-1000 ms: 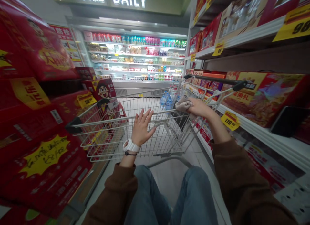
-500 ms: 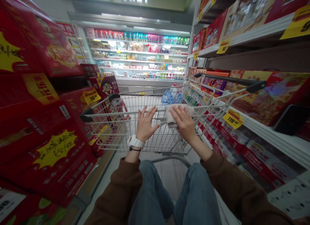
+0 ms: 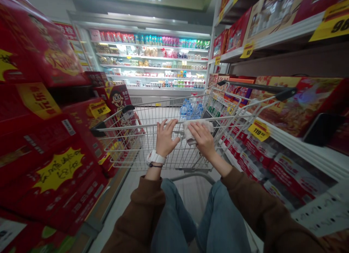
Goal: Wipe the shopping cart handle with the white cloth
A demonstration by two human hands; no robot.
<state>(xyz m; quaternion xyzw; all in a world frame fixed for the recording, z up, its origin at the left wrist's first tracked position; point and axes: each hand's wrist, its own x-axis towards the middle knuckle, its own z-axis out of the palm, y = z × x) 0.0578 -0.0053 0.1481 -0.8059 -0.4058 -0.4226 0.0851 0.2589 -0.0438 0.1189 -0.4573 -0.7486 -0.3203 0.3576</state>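
In front of my knees stands a wire shopping cart (image 3: 136,147), its side rail running across my view. My right hand (image 3: 202,137) presses a pale cloth (image 3: 188,132) over that top rail, fingers curved on top of it. To its left, my left hand (image 3: 165,138) has its fingers spread at the rail; the fingertips seem to touch or hover over the wire, and nothing is held in it. A white watch (image 3: 156,157) and a dark band are on the left wrist. The cart's black handle (image 3: 256,86) is at the right.
Stacked red boxes (image 3: 62,165) with yellow price signs close in the left side. Shelves with gift boxes (image 3: 294,100) line the right, a dark phone-like slab (image 3: 320,129) among them. Beyond the cart are bottled water packs (image 3: 191,109) and a lit refrigerated display (image 3: 152,64).
My right hand and the cloth have shifted slightly left along the rail, nearer to my left hand. The left hand stays almost in place, fingers still spread. The view has turned a little.
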